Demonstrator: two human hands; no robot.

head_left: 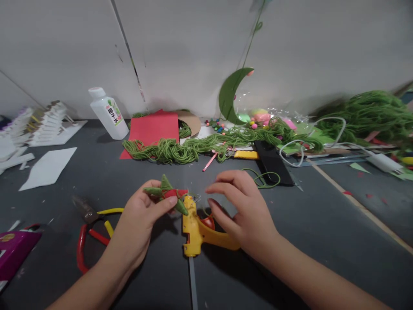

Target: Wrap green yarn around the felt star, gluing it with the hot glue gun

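Pinched between the thumb and fingers of my left hand (140, 217) is a star-shaped piece (165, 184) partly wound in green yarn, with a bare red part. Its red point reaches the nozzle of a yellow hot glue gun (191, 226); I cannot tell whether they touch. The glue gun lies on the dark table, a glue stick (192, 280) coming out of its back end. My right hand (243, 206) hovers over the gun's handle, fingers curved and apart, with nothing visible in them.
Red-and-yellow pliers (82, 245) lie to the left. Behind are green yarn (174, 150), red sheets (155, 129), a pencil (209, 162), a yellow cutter (246, 154), a black phone (274, 163) and a white bottle (109, 116). A green crescent (229, 97) leans at the wall.
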